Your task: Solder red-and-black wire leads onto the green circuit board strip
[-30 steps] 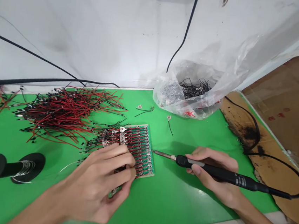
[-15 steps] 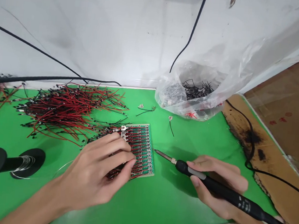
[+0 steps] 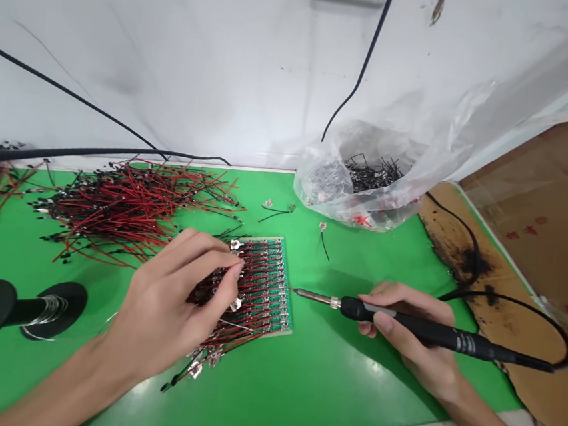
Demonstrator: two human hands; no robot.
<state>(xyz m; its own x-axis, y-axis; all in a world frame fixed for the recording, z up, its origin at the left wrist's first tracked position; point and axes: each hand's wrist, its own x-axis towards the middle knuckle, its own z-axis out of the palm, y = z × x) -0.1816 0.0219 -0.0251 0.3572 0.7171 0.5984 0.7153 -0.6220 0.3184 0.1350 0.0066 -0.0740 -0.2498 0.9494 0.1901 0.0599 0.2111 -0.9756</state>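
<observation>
My right hand (image 3: 411, 326) grips a black soldering iron (image 3: 433, 333) like a pen, its metal tip pointing left just off the right edge of a green circuit board (image 3: 280, 247). Rows of red and black wires (image 3: 254, 287) run leftward from the board, several ending in small silver metal pieces (image 3: 235, 244). Over those wires is my left hand (image 3: 175, 303), thumb and forefinger pinched together; what they hold is too small to make out. A thin silver strand (image 3: 243, 327) shows below that hand. Behind my left wrist stands a black spool of solder wire (image 3: 51, 311).
A heap of red and black wires (image 3: 124, 204) lies behind my left hand. Toward the wall is a clear plastic bag (image 3: 317, 183) with black wire bits. Small loose parts (image 3: 323, 227) lie nearby. Scorched cardboard (image 3: 498, 327) and the iron's cable are at right.
My left hand has shifted left and slightly up, uncovering more wires and metal pieces below. The iron has swung closer to level, its rear end and cable now in view.
</observation>
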